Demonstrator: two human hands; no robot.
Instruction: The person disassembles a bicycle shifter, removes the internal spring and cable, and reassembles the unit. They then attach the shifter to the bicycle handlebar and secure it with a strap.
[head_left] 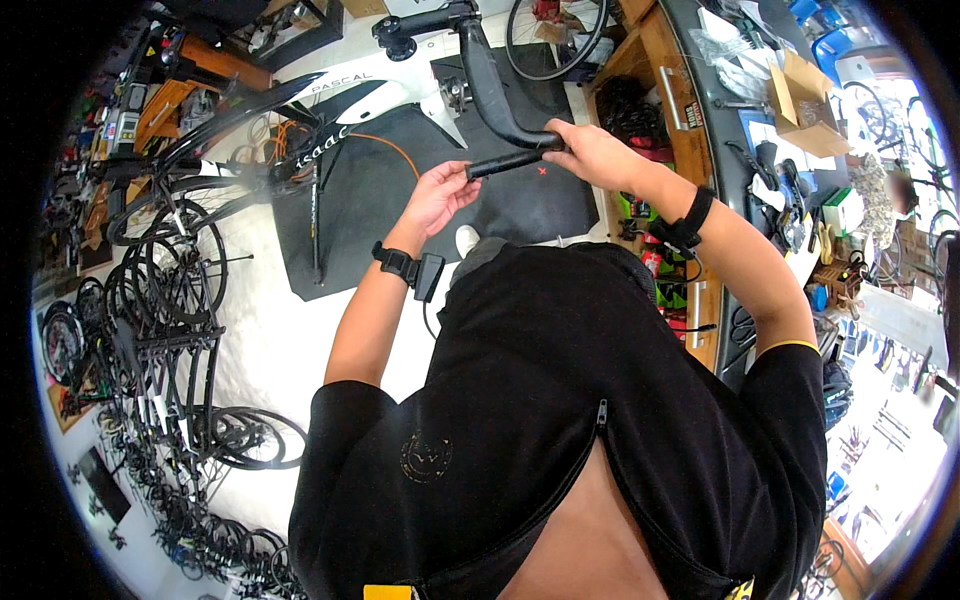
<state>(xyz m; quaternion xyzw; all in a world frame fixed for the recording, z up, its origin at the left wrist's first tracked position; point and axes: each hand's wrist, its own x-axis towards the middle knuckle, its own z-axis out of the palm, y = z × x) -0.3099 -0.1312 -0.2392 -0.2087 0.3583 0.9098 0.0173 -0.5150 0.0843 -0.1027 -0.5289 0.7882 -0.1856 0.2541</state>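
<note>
1. I see my right hand [592,152] wrapped over the lower bend of the black handlebar [490,85], fingers pressed together around the bar where the drop curves back.
2. My left hand [438,196] sits just below the free bar end [500,162], palm up, fingertips pinching the tip of it lightly; the thumb side is spread a little.
3. The handlebar rises from my hands toward the stem [398,32] at the top of the view, fixed on a white bike frame [365,95] that lies across the upper left.
4. An open cardboard box [808,105] stands on the counter [700,75] at upper right; I cannot tell what is in it. Clear plastic bags [725,50] lie just beside it.
5. Green bins [640,210] sit in the shelf under the counter, by my right wrist; their contents are too small to make out.
6. Under the bike a dark mat [400,190] covers part of the pale floor [270,330]; an orange cable [385,143] curves over it.
7. A row of wheels [170,330] runs down the left side, well apart from my hands. One more wheel [555,40] leans near the top centre.
8. I wear a black watch [395,262] on the left wrist and a black strap [688,225] on the right forearm.
</note>
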